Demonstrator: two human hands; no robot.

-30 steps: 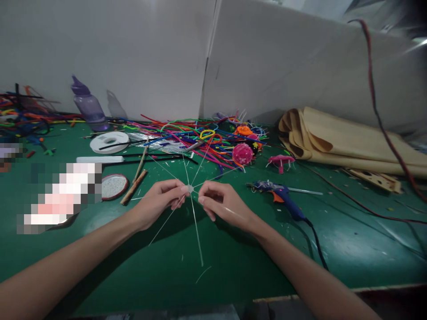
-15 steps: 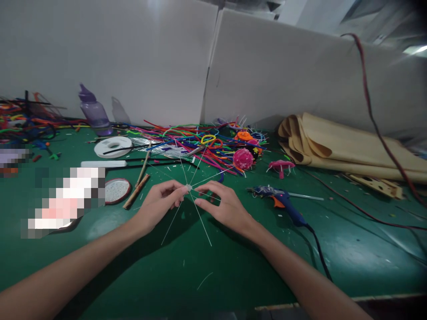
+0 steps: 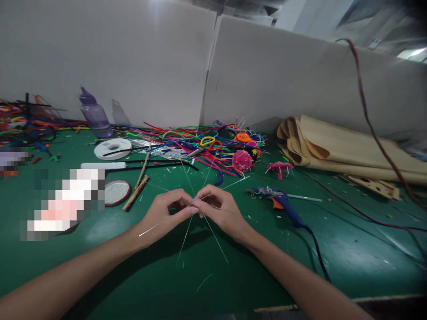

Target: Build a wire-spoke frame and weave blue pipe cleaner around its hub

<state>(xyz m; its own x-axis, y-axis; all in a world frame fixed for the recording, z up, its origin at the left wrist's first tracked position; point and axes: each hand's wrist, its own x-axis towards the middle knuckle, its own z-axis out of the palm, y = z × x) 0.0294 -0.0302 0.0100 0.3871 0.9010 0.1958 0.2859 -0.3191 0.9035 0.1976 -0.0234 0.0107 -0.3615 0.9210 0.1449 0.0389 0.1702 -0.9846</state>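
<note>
Between my two hands, above the green table [image 3: 160, 284], is a star of thin, stiff, whitish strands [image 3: 216, 239] that spread out from one small hub. My left hand [image 3: 170, 209] pinches the hub from the left with thumb and finger. From the other side my right hand [image 3: 218, 206] closes on the same hub, its thumb and forefinger meeting the left fingertips. The fingers mostly hide the hub. One strand lies across the back of my left hand, and others point toward me and away.
A blue glue gun [image 3: 280, 200] with a trailing cord lies right of my hands. Colourful pipe cleaners [image 3: 180, 138] are heaped behind, near a pink fuzzy ball [image 3: 242, 160]. At left are a white spool [image 3: 100, 150], sticks [image 3: 136, 193], a round dish [image 3: 116, 192] and a purple bottle [image 3: 96, 116].
My right hand has moved left and closed on the hub, where it was apart with fingers spread. The strand star has shifted slightly right and toward me and has turned.
</note>
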